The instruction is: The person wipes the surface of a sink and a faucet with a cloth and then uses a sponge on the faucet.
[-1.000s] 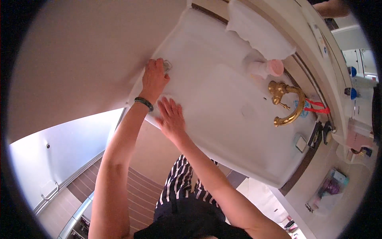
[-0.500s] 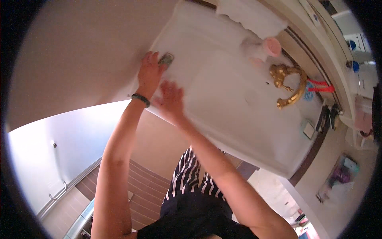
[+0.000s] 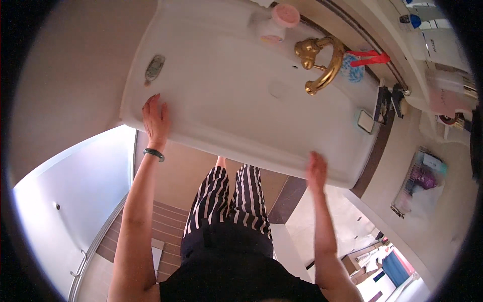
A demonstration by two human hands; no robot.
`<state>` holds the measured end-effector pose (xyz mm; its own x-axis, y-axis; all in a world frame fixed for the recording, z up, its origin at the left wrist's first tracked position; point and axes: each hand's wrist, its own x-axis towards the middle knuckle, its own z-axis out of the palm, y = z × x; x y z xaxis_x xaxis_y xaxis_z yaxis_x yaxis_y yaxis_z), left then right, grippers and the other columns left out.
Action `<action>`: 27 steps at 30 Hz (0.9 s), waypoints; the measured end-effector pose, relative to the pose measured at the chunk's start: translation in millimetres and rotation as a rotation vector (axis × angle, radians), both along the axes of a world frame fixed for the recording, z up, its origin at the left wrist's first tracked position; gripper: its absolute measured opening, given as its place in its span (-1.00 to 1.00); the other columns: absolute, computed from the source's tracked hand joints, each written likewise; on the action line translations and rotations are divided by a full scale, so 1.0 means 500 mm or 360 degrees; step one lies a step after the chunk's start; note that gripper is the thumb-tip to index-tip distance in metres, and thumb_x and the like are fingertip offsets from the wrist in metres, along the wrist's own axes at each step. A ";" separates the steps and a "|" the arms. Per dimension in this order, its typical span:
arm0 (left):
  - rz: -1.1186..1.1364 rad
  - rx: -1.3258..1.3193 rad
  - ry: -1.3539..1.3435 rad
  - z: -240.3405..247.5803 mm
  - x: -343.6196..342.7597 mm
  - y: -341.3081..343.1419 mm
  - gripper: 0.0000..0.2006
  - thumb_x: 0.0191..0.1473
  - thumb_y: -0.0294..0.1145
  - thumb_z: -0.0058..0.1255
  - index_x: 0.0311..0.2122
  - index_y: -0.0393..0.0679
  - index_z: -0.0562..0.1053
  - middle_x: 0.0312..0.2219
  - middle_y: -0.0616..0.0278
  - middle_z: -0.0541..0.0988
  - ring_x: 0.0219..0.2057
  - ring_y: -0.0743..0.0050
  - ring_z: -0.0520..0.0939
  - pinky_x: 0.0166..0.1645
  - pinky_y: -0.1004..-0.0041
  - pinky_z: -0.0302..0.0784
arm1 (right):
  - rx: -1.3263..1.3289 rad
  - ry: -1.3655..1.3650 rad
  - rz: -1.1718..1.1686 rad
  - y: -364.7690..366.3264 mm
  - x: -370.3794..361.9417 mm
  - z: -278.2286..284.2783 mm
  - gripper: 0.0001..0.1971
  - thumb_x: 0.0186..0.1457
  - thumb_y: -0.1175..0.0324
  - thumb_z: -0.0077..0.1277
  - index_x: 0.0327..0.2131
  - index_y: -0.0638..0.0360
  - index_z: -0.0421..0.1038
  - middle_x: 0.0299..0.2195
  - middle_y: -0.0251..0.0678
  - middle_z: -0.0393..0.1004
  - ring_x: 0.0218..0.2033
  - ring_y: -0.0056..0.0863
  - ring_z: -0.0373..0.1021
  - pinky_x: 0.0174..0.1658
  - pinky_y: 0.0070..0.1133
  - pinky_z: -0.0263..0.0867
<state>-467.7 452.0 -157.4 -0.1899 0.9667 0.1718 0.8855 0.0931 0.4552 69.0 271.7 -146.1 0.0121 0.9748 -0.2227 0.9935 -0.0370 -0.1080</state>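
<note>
A wide white sink (image 3: 216,103) spreads in front of me. My left hand (image 3: 157,120) is over its front left corner, fingers stretched out and nothing in them. A dark green bangle (image 3: 154,153) circles that wrist. Just beyond the fingertips, apart from them, lies an oblong grey-green object (image 3: 155,68) with rounded ends; its kind is unclear. At the front right rim hovers my right hand (image 3: 317,172), smeared by motion; I see nothing in it, but its finger pose is unclear.
A curved gold faucet (image 3: 324,65) rises at the back, beside a pink-lidded white container (image 3: 279,22). A blue-and-white item (image 3: 353,69) hangs there by a red ribbon (image 3: 371,58). A small dish (image 3: 364,122) sits at the right end. A clear packet (image 3: 421,178) lies further right.
My hands, close together at the left before, are now far apart: the right has swung to the right rim. The left has come away from the grey-green object. The view has shifted too.
</note>
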 end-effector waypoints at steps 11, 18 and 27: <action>-0.0020 -0.0023 0.0164 -0.040 0.032 0.007 -0.63 0.16 -0.34 -0.12 0.07 -0.20 0.36 0.03 0.06 0.43 0.10 0.03 0.36 0.16 0.19 0.30 | 0.0020 0.0812 0.0738 0.321 -0.596 -0.150 -0.60 0.15 0.07 -0.13 -0.28 0.27 0.41 -0.19 0.01 0.44 -0.07 -0.02 0.33 0.01 -0.20 0.24; 0.0128 -0.0143 0.0177 -0.034 -0.010 -0.011 -0.66 0.20 -0.35 -0.15 0.07 -0.18 0.35 0.04 0.07 0.42 0.09 0.03 0.37 0.16 0.18 0.30 | -0.0248 0.0593 -0.0034 0.088 -0.208 -0.014 -0.51 0.11 0.21 -0.02 0.11 0.11 0.32 0.14 -0.25 0.33 0.17 -0.29 0.24 0.26 -0.33 0.06; 0.0103 -0.0150 0.0329 -0.038 -0.004 -0.008 -0.61 0.18 -0.32 -0.13 0.10 -0.17 0.34 0.09 0.07 0.39 0.11 0.04 0.36 0.21 0.19 0.25 | -0.0105 0.0262 -0.0794 0.003 0.180 -0.041 -0.40 0.30 0.07 -0.35 0.35 -0.02 -0.13 0.40 -0.17 -0.30 0.40 -0.06 -0.33 0.31 0.01 -0.29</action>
<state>-469.5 448.0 -176.3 -0.2223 0.9672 0.1228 0.9498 0.1864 0.2512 158.9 273.1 -166.6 0.4305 0.8434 -0.3214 0.8235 -0.5128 -0.2426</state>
